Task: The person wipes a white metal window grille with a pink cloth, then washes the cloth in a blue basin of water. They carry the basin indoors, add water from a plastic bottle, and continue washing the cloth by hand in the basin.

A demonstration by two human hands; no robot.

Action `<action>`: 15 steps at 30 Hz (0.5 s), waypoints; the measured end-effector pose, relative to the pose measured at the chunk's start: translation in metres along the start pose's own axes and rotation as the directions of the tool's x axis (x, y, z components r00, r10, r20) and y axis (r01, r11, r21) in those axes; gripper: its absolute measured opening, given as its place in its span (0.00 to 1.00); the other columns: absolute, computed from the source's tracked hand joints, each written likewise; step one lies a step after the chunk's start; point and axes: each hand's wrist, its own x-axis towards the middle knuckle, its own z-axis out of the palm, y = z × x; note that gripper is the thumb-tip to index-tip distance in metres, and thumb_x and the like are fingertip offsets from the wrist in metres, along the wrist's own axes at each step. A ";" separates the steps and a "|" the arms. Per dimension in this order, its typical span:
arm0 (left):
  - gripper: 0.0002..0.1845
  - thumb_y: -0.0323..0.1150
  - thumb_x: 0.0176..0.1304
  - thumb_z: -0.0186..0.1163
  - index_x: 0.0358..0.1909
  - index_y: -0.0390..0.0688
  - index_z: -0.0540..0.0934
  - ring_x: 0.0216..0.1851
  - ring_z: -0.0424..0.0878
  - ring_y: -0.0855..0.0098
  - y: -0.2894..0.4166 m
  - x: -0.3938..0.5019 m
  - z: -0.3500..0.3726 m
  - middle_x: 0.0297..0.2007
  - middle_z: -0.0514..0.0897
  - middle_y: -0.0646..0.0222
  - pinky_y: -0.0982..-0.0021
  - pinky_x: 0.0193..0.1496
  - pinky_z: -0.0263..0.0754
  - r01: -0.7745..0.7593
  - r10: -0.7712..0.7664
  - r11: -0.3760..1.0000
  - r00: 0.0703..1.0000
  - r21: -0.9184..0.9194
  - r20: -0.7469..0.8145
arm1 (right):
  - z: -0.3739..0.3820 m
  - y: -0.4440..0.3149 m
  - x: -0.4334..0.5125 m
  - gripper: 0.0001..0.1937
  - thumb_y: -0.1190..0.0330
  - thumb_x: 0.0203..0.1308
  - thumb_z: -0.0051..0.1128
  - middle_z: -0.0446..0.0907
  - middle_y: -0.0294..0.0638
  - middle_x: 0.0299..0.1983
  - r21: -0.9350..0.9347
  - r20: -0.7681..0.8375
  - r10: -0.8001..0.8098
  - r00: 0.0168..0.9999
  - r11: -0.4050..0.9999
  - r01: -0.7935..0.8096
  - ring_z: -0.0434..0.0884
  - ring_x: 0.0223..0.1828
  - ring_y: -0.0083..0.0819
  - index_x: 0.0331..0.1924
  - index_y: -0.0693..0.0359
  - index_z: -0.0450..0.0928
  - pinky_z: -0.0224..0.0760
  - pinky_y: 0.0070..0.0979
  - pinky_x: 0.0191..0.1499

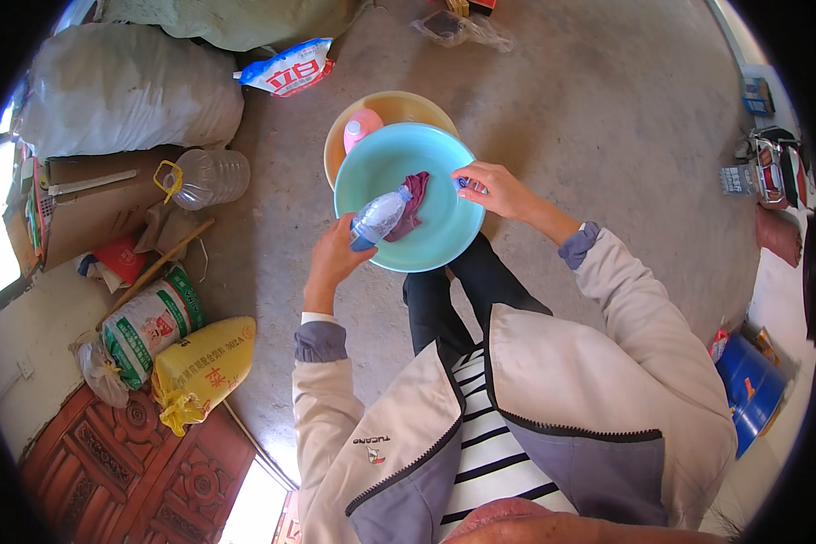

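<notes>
My left hand [336,251] is closed around the lower part of a clear plastic bottle with a blue label [379,216], tilted over a light-blue plastic basin [442,238]. The bottle's neck points up and right, beside a crumpled dark-red cloth [415,197] in the basin. At the basin's right rim, my right hand [491,189] pinches a small blue bottle cap [461,183] between thumb and fingers. A yellowish basin [408,102] sits partly hidden beneath the blue one, with a pink bottle with a white cap [360,128] in it.
A detergent bag [292,68] lies on the concrete floor near big white sacks [136,88]. On the left are a large clear jug [211,178], a cardboard box [95,204], a wooden stick [160,268] and a yellow sack [211,367]. A blue tub [751,394] stands at the right.
</notes>
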 end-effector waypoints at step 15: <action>0.37 0.40 0.43 0.77 0.57 0.45 0.74 0.50 0.82 0.49 -0.023 -0.003 0.014 0.48 0.83 0.54 0.54 0.50 0.77 0.002 -0.003 0.999 1.000 -0.037 -0.028 | 0.003 -0.002 0.005 0.16 0.65 0.65 0.60 0.81 0.47 0.44 -0.027 0.013 0.018 1.000 0.999 -0.018 0.82 0.38 0.38 0.55 0.60 0.78 0.77 0.34 0.44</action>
